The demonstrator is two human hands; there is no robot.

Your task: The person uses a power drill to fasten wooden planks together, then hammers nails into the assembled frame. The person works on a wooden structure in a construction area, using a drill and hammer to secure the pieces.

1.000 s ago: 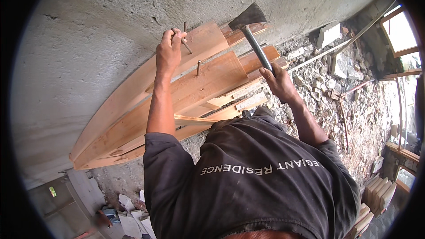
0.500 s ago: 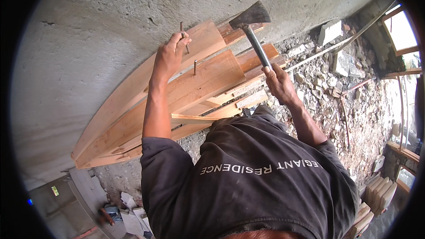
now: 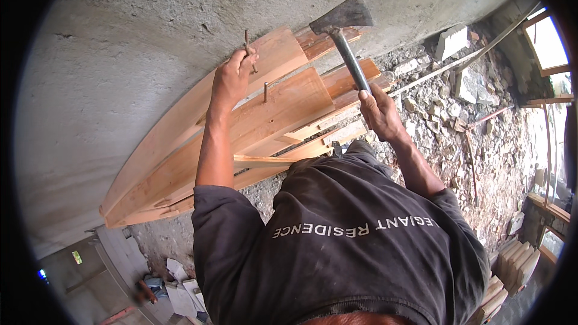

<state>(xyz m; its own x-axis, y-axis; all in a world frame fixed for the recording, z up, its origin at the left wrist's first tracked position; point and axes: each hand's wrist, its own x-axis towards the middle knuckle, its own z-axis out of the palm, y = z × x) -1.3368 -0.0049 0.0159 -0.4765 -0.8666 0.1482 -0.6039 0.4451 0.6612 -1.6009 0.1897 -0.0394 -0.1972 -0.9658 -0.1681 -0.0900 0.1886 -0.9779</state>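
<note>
My left hand [image 3: 233,75] is at the upper wooden board [image 3: 280,48], its fingers closed around a thin brown nail [image 3: 254,67] slanting over the wood. Another length of rusty nail [image 3: 246,37] shows just above the fingers; I cannot tell whether the two are one piece. In my right hand [image 3: 380,111] is an axe [image 3: 352,54], gripped by its dark metal handle. Its broad head is raised beyond the boards, in front of the wall. A second nail-like pin [image 3: 266,92] stands upright in the lower board [image 3: 289,103].
A rough grey concrete wall [image 3: 144,42] runs along the far side, close to the boards. Broken stone rubble [image 3: 433,108] covers the ground at right, with a long pole [image 3: 445,75] across it. Stacked slabs [image 3: 515,268] stand at lower right.
The axe head has risen slightly and tilted a little to the right. My left hand stays at nearly the same spot on the nail.
</note>
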